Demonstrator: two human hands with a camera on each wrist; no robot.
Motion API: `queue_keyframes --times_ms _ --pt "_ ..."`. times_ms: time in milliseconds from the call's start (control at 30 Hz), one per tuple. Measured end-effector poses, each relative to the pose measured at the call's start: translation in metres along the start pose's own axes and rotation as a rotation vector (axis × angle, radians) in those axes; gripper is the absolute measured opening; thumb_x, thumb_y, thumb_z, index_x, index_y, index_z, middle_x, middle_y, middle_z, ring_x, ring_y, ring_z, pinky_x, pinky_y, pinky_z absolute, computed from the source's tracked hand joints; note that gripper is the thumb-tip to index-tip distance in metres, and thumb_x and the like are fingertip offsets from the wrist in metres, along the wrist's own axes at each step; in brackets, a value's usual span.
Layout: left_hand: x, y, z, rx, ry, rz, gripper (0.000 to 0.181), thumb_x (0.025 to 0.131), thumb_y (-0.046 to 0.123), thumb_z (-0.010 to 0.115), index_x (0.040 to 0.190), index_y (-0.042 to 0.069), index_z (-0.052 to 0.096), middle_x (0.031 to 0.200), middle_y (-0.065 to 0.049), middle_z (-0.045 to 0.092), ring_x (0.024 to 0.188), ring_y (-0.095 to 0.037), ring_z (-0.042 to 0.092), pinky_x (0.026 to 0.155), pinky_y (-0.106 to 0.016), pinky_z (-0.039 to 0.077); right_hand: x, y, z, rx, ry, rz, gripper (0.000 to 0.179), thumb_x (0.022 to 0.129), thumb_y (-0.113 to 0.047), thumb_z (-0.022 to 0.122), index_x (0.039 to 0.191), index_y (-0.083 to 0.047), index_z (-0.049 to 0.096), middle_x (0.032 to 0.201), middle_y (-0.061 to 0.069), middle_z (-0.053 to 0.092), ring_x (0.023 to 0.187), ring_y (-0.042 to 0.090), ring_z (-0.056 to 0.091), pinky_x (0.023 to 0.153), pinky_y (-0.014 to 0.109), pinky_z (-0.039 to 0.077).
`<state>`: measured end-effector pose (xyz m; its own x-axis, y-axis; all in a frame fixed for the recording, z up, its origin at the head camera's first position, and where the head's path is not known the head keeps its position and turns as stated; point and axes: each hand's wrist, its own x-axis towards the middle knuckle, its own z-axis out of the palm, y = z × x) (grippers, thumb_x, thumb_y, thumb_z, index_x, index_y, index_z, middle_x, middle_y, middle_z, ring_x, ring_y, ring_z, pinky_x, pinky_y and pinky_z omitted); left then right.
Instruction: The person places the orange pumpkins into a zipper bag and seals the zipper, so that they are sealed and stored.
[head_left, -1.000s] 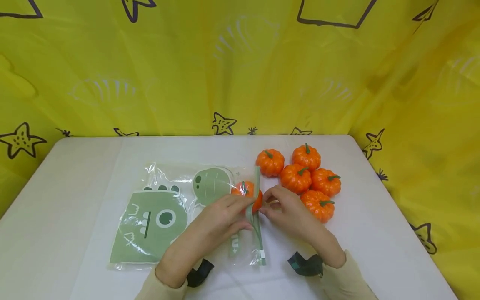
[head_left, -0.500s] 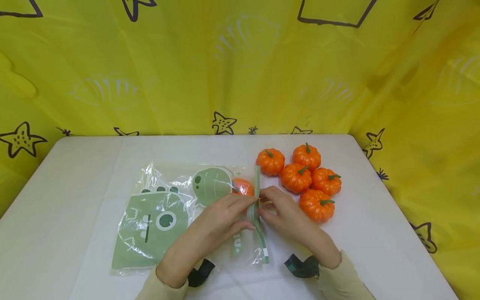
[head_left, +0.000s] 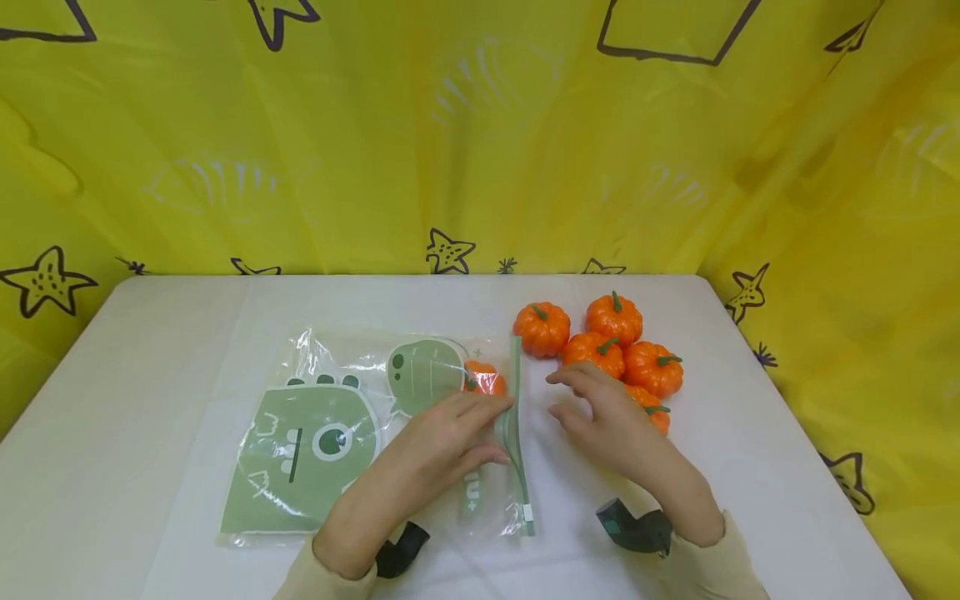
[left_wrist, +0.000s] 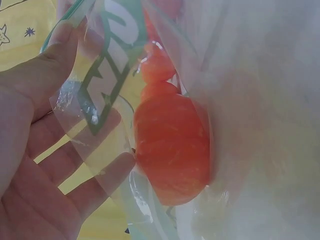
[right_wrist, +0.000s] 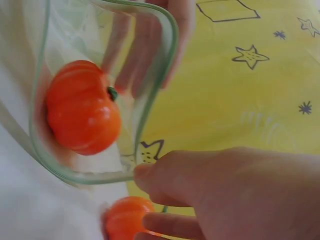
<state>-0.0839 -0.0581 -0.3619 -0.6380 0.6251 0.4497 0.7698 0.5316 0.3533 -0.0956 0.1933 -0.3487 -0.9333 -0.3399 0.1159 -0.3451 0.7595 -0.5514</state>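
A clear zip bag (head_left: 303, 479) with green monster prints lies flat on the table, its green-edged mouth to the right. My left hand (head_left: 450, 433) pinches the upper layer at the mouth, and the left wrist view shows its thumb (left_wrist: 60, 37) on that edge. Inside the bag sits an orange toy pumpkin (right_wrist: 82, 110), partly covered by the print in the head view. The mouth gapes in the right wrist view. To the right of the bag, my right hand (head_left: 615, 421) hovers with spread, bent fingers and nothing in them. Beyond it a toy pumpkin (head_left: 649, 408) is partly hidden.
Several more toy pumpkins cluster at the back right, among them a leftmost pumpkin (head_left: 542, 329) and a rear one (head_left: 615, 318). White table (head_left: 180, 333) shows around the bag. A yellow patterned curtain (head_left: 337, 150) hangs behind and at the sides.
A pumpkin at the bag's mouth has gone inside under the plastic. My right hand has let it go and moved right, away from the mouth. My left hand keeps its place on the edge.
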Motion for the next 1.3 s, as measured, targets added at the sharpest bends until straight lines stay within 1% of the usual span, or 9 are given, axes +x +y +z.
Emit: queue_keyframes --times_ms 233,300,567,767,900,967,1133,1233,1300 --pt "0.001 0.000 0.001 0.002 0.001 0.011 0.056 0.084 0.036 0.074 0.130 0.007 0.061 0.124 -0.005 0.067 0.115 -0.021 0.064 0.100 -0.033 0.052 -0.005 0.001 -0.017 -0.120 0.039 0.039 0.029 0.088 -0.012 0.074 0.115 -0.004 0.068 0.115 0.010 0.065 0.096 0.026 0.061 0.082 0.042 0.057" --pt "0.001 0.000 0.001 0.004 0.004 0.016 0.056 0.084 0.036 0.074 0.130 0.007 0.061 0.124 -0.006 0.067 0.114 -0.021 0.064 0.100 -0.032 0.052 -0.007 0.003 -0.021 -0.146 0.039 0.048 0.027 0.087 -0.012 0.074 0.113 -0.004 0.069 0.114 0.011 0.065 0.096 0.027 0.061 0.083 0.043 0.056" --pt "0.000 -0.001 0.003 0.000 -0.004 0.024 0.056 0.084 0.035 0.074 0.130 0.007 0.061 0.122 -0.004 0.068 0.111 -0.019 0.064 0.098 -0.031 0.053 -0.013 0.006 -0.034 -0.205 -0.014 0.121 0.034 0.088 -0.015 0.072 0.118 -0.002 0.066 0.117 0.016 0.063 0.107 0.034 0.058 0.093 0.054 0.051" --pt "0.000 -0.001 0.003 0.008 0.006 0.027 0.055 0.084 0.036 0.074 0.129 0.007 0.061 0.121 -0.004 0.068 0.111 -0.019 0.064 0.097 -0.031 0.053 -0.017 0.008 -0.040 -0.254 -0.037 0.154 0.034 0.086 -0.017 0.071 0.116 0.000 0.066 0.113 0.018 0.062 0.103 0.036 0.056 0.091 0.056 0.051" --pt "-0.001 -0.001 0.004 0.011 0.031 0.028 0.055 0.083 0.036 0.075 0.128 0.007 0.062 0.119 -0.004 0.068 0.108 -0.018 0.064 0.095 -0.029 0.054 -0.019 0.010 -0.041 -0.284 -0.094 0.205 0.035 0.085 -0.022 0.073 0.113 -0.002 0.066 0.109 0.017 0.060 0.099 0.035 0.054 0.084 0.055 0.051" --pt "-0.002 -0.001 0.006 0.015 0.052 0.028 0.055 0.081 0.036 0.076 0.127 0.008 0.063 0.117 -0.003 0.068 0.106 -0.018 0.065 0.093 -0.029 0.055 -0.019 0.011 -0.041 -0.297 -0.123 0.229 0.037 0.085 -0.025 0.074 0.113 -0.004 0.066 0.110 0.017 0.058 0.099 0.036 0.053 0.081 0.056 0.051" --pt "-0.001 0.000 0.006 0.044 0.093 0.011 0.054 0.079 0.037 0.077 0.124 0.010 0.066 0.110 -0.002 0.068 0.100 -0.017 0.064 0.089 -0.027 0.056 -0.019 0.014 -0.040 -0.311 -0.144 0.277 0.044 0.083 -0.027 0.075 0.119 -0.005 0.063 0.118 0.023 0.055 0.103 0.038 0.053 0.077 0.057 0.053" --pt "0.000 0.001 0.005 0.061 0.087 -0.008 0.054 0.079 0.039 0.076 0.124 0.012 0.066 0.108 -0.001 0.069 0.098 -0.016 0.064 0.087 -0.027 0.056 -0.019 0.015 -0.039 -0.307 -0.171 0.313 0.051 0.083 -0.027 0.075 0.125 -0.003 0.060 0.123 0.026 0.051 0.105 0.041 0.052 0.080 0.059 0.053" --pt "0.000 0.002 0.005 0.065 0.082 -0.022 0.054 0.079 0.040 0.076 0.123 0.012 0.065 0.107 -0.001 0.069 0.096 -0.016 0.064 0.085 -0.027 0.056 -0.019 0.017 -0.038 -0.298 -0.180 0.311 0.055 0.082 -0.025 0.077 0.128 0.000 0.058 0.125 0.027 0.050 0.106 0.043 0.051 0.084 0.061 0.052"
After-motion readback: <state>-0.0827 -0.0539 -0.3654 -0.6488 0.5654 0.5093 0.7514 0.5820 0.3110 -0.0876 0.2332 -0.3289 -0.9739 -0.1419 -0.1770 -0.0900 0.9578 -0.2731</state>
